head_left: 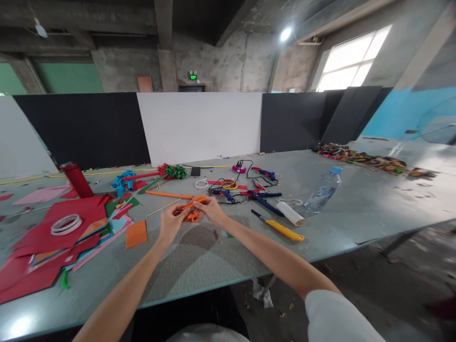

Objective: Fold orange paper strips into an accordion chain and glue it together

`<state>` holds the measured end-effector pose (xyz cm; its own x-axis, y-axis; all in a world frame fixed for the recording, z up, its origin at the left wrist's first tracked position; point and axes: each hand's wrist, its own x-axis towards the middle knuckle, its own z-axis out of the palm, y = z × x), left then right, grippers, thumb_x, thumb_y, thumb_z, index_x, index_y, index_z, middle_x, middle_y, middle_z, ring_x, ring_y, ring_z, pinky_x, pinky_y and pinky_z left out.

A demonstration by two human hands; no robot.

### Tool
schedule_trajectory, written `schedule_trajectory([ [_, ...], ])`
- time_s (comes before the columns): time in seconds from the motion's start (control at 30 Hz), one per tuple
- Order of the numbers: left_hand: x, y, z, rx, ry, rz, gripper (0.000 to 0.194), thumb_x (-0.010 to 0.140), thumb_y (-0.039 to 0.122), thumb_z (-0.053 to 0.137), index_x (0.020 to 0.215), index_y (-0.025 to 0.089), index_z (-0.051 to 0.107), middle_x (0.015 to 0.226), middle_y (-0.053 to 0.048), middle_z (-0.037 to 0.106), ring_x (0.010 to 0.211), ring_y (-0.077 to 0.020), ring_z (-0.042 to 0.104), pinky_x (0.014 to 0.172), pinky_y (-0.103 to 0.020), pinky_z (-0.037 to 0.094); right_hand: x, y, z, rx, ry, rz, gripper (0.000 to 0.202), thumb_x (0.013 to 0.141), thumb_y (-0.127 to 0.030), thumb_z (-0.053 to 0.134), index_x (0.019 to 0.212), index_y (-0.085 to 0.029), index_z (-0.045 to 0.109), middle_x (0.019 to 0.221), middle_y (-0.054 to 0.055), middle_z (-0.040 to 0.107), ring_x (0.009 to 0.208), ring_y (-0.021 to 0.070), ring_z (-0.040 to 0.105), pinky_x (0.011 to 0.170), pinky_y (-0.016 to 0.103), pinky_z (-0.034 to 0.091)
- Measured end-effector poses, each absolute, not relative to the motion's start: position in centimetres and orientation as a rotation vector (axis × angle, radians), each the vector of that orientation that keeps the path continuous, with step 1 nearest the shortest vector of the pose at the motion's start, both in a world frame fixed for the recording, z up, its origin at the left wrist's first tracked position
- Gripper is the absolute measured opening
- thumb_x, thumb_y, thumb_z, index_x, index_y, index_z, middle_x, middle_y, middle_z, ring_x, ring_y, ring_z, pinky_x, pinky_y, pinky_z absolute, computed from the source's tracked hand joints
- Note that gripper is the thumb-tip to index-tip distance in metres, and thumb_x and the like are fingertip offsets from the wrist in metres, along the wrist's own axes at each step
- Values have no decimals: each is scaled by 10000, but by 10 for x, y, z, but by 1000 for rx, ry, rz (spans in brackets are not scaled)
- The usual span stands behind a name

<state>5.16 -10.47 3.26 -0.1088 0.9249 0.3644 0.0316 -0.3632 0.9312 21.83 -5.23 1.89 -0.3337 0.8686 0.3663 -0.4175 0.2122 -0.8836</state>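
Both my hands hold one orange paper strip point(194, 203) above the table, its ends pinched between fingers and thumbs. My left hand point(173, 219) grips the strip's left part, and my right hand point(211, 210) has its right part. Just under them lies a small heap of curled orange paper pieces point(193, 217). Behind the hands rests a long orange paper stick point(169, 194). To the left of my left hand an orange paper rectangle point(136, 234) lies flat on the table point(171, 275).
Red paper sheets point(46, 223) with white tape rolls point(66, 224) and a red bottle point(77, 179) are at left. Paper flowers point(174, 171) and a phone point(195, 172) lie behind. At right are a yellow utility knife point(285, 230), glue guns point(223, 193), a white roll point(290, 213) and a water bottle point(324, 190).
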Motion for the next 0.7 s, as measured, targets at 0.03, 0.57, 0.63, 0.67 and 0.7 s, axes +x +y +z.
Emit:
schedule_trajectory([
  [0.03,52,-105,33,1434,1105,1561,200,695,270,800,865,175,757,860,-52,756,789,-179,691,730,-246,539,218,-52,19,-479,-1332,1411,254,696,-396,835,809,-176,775,703,23,692,626,120,591,619,243,491],
  [0.57,53,-109,37,1427,1099,1557,157,685,274,808,787,164,764,784,-52,751,714,-172,672,686,-240,510,219,-50,17,-523,-1380,1337,305,676,-457,830,778,-176,772,676,9,658,587,108,512,573,241,418],
  [0.63,52,-108,37,1410,1094,1562,155,683,277,809,777,164,761,771,-48,746,701,-169,667,681,-241,507,220,-49,18,-525,-1372,1342,311,694,-459,819,799,-171,766,661,0,642,568,99,493,563,238,405],
  [0.67,51,-108,37,1406,1100,1564,152,685,280,807,773,165,760,763,-45,743,693,-167,665,672,-240,505,220,-49,18,-523,-1360,1338,310,700,-456,817,801,-169,762,654,-4,630,560,95,481,559,237,398],
  [0.7,51,-108,37,1406,1110,1570,149,689,283,804,768,165,758,750,-41,739,683,-165,661,659,-238,502,221,-48,18,-522,-1345,1329,306,705,-452,816,797,-167,756,647,-8,617,557,93,472,557,238,394],
])
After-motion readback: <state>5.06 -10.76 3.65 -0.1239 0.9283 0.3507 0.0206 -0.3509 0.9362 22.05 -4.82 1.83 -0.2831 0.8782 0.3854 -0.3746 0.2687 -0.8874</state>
